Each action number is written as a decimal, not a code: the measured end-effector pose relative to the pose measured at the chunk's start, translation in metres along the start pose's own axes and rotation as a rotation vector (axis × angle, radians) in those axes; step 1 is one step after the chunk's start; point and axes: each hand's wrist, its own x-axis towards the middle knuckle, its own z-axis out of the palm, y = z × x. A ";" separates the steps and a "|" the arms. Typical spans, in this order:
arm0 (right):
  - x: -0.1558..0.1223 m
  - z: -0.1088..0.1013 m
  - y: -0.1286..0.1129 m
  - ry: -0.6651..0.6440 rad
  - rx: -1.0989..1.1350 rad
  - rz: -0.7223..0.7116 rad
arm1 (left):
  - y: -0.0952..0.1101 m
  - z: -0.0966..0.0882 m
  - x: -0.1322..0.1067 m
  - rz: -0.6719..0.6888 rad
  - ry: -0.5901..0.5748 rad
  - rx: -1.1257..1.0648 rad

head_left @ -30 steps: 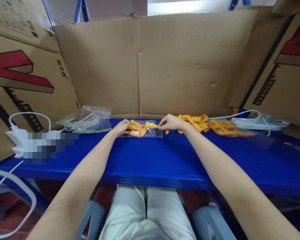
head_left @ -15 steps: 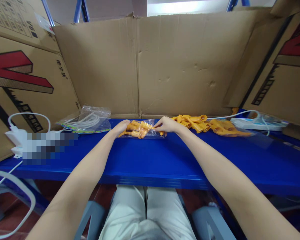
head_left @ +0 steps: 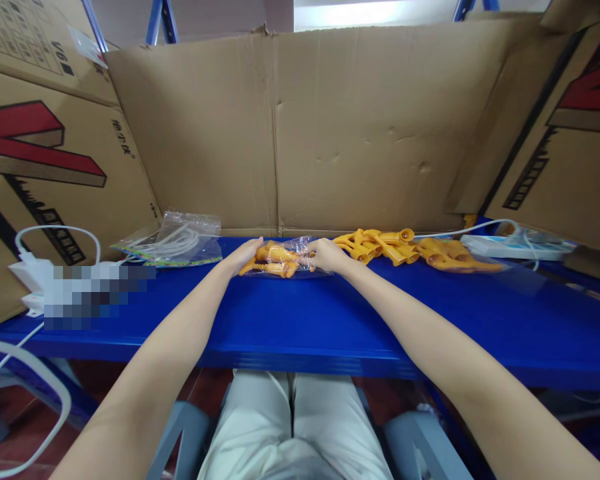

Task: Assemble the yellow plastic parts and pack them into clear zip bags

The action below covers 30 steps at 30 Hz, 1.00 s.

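Observation:
A clear plastic bag with several orange-yellow plastic parts inside lies flat near the back of the blue tabletop. My left hand is closed on the bag's left end. At the right end, my right hand has its fingers curled in against the bag film; its fingertips are partly hidden by the hand itself. Just right of that hand lies a loose pile of similar orange-yellow parts, hollow and tube-ended. Beside the pile rests another clear bag of such parts.
A cardboard panel stands behind the blue table, with printed boxes on both sides. White cables in a clear bag lie back left, near white plugs. A white power strip sits far right.
My right hand has moved slightly left and turned, its fingers reaching further in at the bag's right end. The parts inside the bag have shifted. My left hand has barely moved.

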 end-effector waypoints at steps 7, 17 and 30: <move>0.009 0.015 0.009 0.077 0.369 -0.074 | 0.001 0.001 -0.003 0.039 -0.108 -0.060; 0.009 0.018 -0.004 0.124 0.717 0.218 | -0.007 -0.003 0.002 0.074 0.085 0.175; 0.009 0.020 -0.007 -0.034 1.181 0.446 | -0.005 -0.002 0.002 0.064 -0.080 0.012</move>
